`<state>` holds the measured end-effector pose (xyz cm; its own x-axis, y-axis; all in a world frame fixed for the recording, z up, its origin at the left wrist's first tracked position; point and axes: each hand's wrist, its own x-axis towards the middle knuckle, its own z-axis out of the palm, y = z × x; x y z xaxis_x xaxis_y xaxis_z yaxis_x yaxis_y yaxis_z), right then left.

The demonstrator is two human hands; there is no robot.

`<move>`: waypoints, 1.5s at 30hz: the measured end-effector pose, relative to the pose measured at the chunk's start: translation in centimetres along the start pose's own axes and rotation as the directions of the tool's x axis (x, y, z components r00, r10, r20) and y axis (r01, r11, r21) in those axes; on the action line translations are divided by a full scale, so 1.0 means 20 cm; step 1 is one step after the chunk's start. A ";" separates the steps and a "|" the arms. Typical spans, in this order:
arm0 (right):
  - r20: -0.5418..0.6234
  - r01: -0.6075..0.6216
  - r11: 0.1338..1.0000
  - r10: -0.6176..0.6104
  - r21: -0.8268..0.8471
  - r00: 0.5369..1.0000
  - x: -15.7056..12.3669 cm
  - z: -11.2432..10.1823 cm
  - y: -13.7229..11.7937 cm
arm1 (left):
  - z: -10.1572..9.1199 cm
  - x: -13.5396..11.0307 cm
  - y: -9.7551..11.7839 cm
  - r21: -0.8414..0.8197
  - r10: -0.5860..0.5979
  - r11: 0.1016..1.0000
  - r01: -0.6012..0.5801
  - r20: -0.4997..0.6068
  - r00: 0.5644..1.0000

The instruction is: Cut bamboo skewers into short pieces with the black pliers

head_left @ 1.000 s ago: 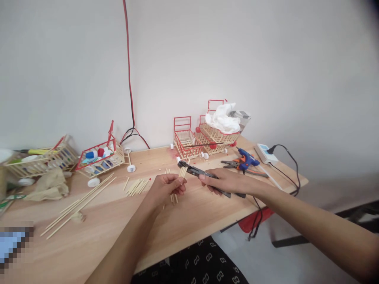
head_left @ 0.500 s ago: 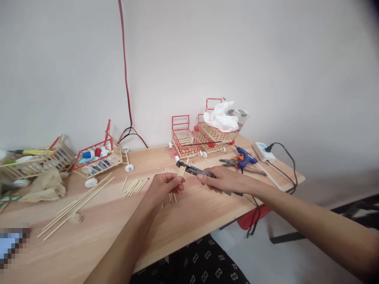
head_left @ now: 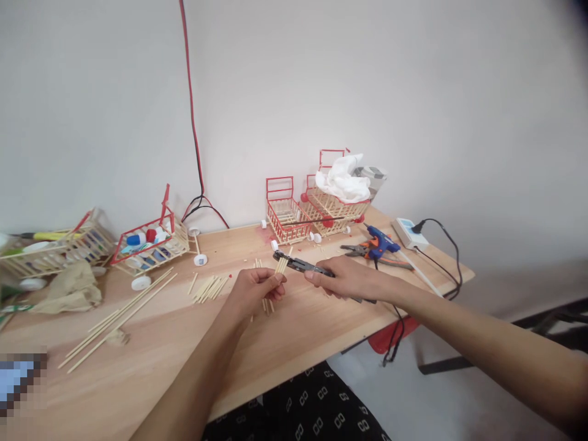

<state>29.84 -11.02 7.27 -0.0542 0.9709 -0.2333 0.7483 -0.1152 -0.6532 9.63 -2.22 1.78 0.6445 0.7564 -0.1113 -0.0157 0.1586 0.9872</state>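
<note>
My left hand (head_left: 261, 288) pinches a small bundle of thin wooden sticks (head_left: 282, 264), their tops poking up past the thumb. Dark-handled pliers (head_left: 301, 264) are gripped in my right hand (head_left: 346, 277), and their jaws lie at the upper ends of the held sticks. Whether the jaws bite into the wood is too small to tell. Under and behind my left hand more sticks rest on the table. A pile of short cut sticks (head_left: 211, 289) lies just left of it, and several long sticks (head_left: 122, 318) lie farther left.
Miniature stick-built carts with red rims stand along the wall: one cart (head_left: 288, 229) behind my hands, another (head_left: 151, 251) to the left. A blue glue gun (head_left: 382, 243) and orange-handled pliers (head_left: 399, 263) lie at right, near a power strip (head_left: 410, 234). Crumpled brown paper (head_left: 73, 288) lies left.
Both hands, the sticks and the pliers keep nearly the same positions. The whole view has shifted very slightly.
</note>
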 end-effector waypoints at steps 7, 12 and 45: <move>-0.066 0.011 0.996 -0.017 -0.093 0.998 0.01 0.02 0.02 | 0.01 0.01 -0.03 0.002 -0.032 0.999 0.033 -0.026 0.999; -0.027 0.002 1.000 -0.003 -0.025 1.000 0.03 0.06 0.06 | 0.02 0.01 -0.04 0.012 -0.082 0.997 0.082 -0.030 0.996; -0.180 0.093 0.981 -0.124 -0.168 0.976 0.09 0.18 0.19 | 0.03 0.03 -0.09 0.064 -0.167 0.983 0.171 -0.062 0.984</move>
<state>30.23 -10.46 1.73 -0.0262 0.9995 -0.0173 0.8407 0.0127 -0.5414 10.50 -2.52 0.05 0.5896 0.7571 -0.2816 0.1436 0.2448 0.9589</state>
